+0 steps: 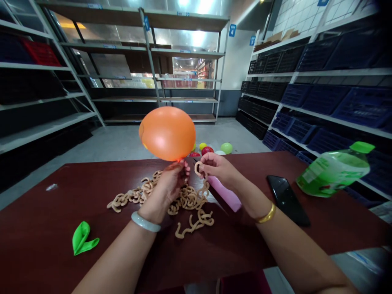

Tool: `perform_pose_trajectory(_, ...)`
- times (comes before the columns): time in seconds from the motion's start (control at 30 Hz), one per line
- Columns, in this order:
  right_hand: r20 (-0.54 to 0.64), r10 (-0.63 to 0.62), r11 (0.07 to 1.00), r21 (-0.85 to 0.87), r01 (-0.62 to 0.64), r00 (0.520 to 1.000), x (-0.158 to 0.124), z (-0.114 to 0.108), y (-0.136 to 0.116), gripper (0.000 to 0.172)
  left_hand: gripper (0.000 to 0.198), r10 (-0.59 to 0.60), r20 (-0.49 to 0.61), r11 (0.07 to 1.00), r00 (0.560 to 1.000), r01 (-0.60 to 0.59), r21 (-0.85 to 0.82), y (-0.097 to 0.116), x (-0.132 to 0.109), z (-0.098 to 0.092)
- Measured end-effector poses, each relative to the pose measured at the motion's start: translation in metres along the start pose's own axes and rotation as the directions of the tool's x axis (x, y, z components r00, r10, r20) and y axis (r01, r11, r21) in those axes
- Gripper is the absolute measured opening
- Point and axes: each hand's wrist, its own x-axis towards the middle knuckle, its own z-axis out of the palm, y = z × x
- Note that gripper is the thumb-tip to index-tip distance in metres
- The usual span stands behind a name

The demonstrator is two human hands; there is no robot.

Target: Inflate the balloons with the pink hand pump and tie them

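An inflated orange balloon [167,132] floats above the dark red table [45,241], its neck pinched between the fingers of my left hand [170,185]. Close beside it, my right hand [216,168] holds a small tan hook-shaped clip [198,167] by the balloon's neck. Under both hands lies a heap of several such tan clips [186,200]. A pink object [225,194] lies on the table beneath my right wrist.
A flat green balloon [82,239] lies at the front left. A black phone [287,200] and a green plastic bottle [333,169] sit to the right. Several inflated balloons [214,148] lie on the floor beyond the table. Shelving with crates lines both sides.
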Motion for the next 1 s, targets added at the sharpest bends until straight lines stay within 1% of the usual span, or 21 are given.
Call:
perform_pose_trajectory(0.07, -0.01, -0.059, 0.984, -0.172, 0.056, 0.998, 0.001, 0.004, 0.0, 0.018, 0.025, -0.006, -0.001, 1.0, 1.0, 0.006, -0.001, -0.002, -0.001, 0.002)
perform_pose_trajectory(0.1, -0.019, -0.107, 0.949, -0.3, 0.096, 0.994, 0.001, 0.006, -0.001, 0.017, 0.026, -0.006, -0.004, 1.0, 1.0, 0.006, 0.008, -0.003, -0.002, 0.003)
perform_pose_trajectory(0.13, -0.025, -0.166, 0.888, -0.439, 0.139, 0.986, 0.001, 0.008, 0.0, 0.017, 0.027, -0.004, -0.013, 1.0, 1.0, 0.005, 0.023, -0.004, -0.002, 0.003)
perform_pose_trajectory(0.17, -0.022, -0.226, 0.802, -0.571, 0.174, 0.974, 0.0, 0.011, 0.0, 0.016, 0.028, 0.001, -0.031, 0.999, 1.0, 0.0, 0.042, -0.006, -0.002, 0.004)
perform_pose_trajectory(0.23, -0.001, -0.312, 0.606, -0.77, 0.198, 0.95, -0.002, 0.017, 0.001, 0.013, 0.029, 0.019, -0.079, 0.995, 0.997, -0.011, 0.094, -0.011, -0.002, 0.005)
perform_pose_trajectory(0.3, 0.02, -0.335, 0.429, -0.887, 0.171, 0.942, -0.005, 0.023, 0.001, 0.013, 0.028, 0.067, -0.117, 0.984, 0.991, -0.047, 0.17, -0.019, -0.002, 0.006)
perform_pose_trajectory(0.37, 0.032, -0.325, 0.277, -0.952, 0.128, 0.945, -0.007, 0.028, 0.001, 0.017, 0.026, 0.115, -0.121, 0.969, 0.986, -0.085, 0.231, -0.027, -0.001, 0.006)
perform_pose_trajectory(0.4, 0.038, -0.313, 0.222, -0.968, 0.112, 0.949, -0.008, 0.03, 0.001, 0.018, 0.026, 0.128, -0.114, 0.963, 0.985, -0.096, 0.252, -0.03, -0.001, 0.007)
perform_pose_trajectory(0.43, 0.044, -0.3, 0.189, -0.976, 0.105, 0.953, -0.007, 0.03, 0.001, 0.019, 0.026, 0.135, -0.107, 0.959, 0.985, -0.102, 0.266, -0.031, -0.001, 0.007)
perform_pose_trajectory(0.47, 0.048, -0.29, 0.18, -0.978, 0.104, 0.956, -0.006, 0.03, 0.0, 0.018, 0.025, 0.13, -0.101, 0.956, 0.986, -0.098, 0.277, -0.031, 0.0, 0.006)
perform_pose_trajectory(0.5, 0.046, -0.287, 0.197, -0.975, 0.106, 0.957, -0.005, 0.028, -0.001, 0.017, 0.025, 0.117, -0.094, 0.954, 0.989, -0.086, 0.286, -0.03, 0.0, 0.006)
perform_pose_trajectory(0.53, 0.043, -0.293, 0.236, -0.965, 0.116, 0.955, -0.004, 0.025, -0.003, 0.016, 0.024, 0.103, -0.089, 0.953, 0.991, -0.073, 0.295, -0.027, 0.0, 0.006)
perform_pose_trajectory(0.57, 0.034, -0.305, 0.298, -0.946, 0.129, 0.952, -0.002, 0.021, -0.006, 0.014, 0.024, 0.088, -0.087, 0.952, 0.992, -0.058, 0.302, -0.024, 0.001, 0.005)
perform_pose_trajectory(0.6, 0.018, -0.319, 0.38, -0.913, 0.145, 0.948, 0.0, 0.017, -0.01, 0.012, 0.023, 0.073, -0.092, 0.952, 0.993, -0.042, 0.304, -0.02, 0.001, 0.004)
perform_pose_trajectory(0.67, -0.035, -0.323, 0.578, -0.799, 0.168, 0.946, 0.004, 0.011, -0.021, 0.009, 0.019, 0.054, -0.13, 0.952, 0.99, -0.012, 0.304, -0.014, 0.002, 0.002)
perform_pose_trajectory(0.73, -0.084, -0.261, 0.753, -0.641, 0.148, 0.962, 0.009, 0.011, -0.034, 0.01, 0.014, 0.037, -0.18, 0.954, 0.983, 0.019, 0.3, -0.01, 0.001, 0.003)
perform_pose_trajectory(0.77, -0.088, -0.215, 0.81, -0.573, 0.127, 0.973, 0.013, 0.015, -0.042, 0.012, 0.012, 0.017, -0.187, 0.957, 0.982, 0.038, 0.288, -0.009, 0.001, 0.003)
perform_pose_trajectory(0.83, -0.036, -0.141, 0.857, -0.505, 0.104, 0.989, 0.024, 0.029, -0.055, 0.016, 0.01, -0.03, -0.163, 0.965, 0.986, 0.071, 0.252, -0.008, -0.001, 0.007)
perform_pose_trajectory(0.93, 0.123, -0.129, 0.826, -0.536, 0.175, 0.984, 0.048, 0.058, -0.07, 0.013, 0.019, -0.082, -0.091, 0.985, 0.992, 0.095, 0.141, -0.006, -0.006, 0.012)
perform_pose_trajectory(0.97, 0.179, -0.117, 0.819, -0.54, 0.197, 0.977, 0.055, 0.068, -0.075, 0.02, 0.022, -0.088, -0.078, 0.99, 0.993, 0.096, 0.104, -0.005, -0.007, 0.013)
perform_pose_trajectory(1.0, 0.231, -0.106, 0.816, -0.536, 0.218, 0.967, 0.061, 0.075, -0.079, 0.032, 0.023, -0.091, -0.066, 0.993, 0.994, 0.096, 0.07, -0.003, -0.008, 0.013)
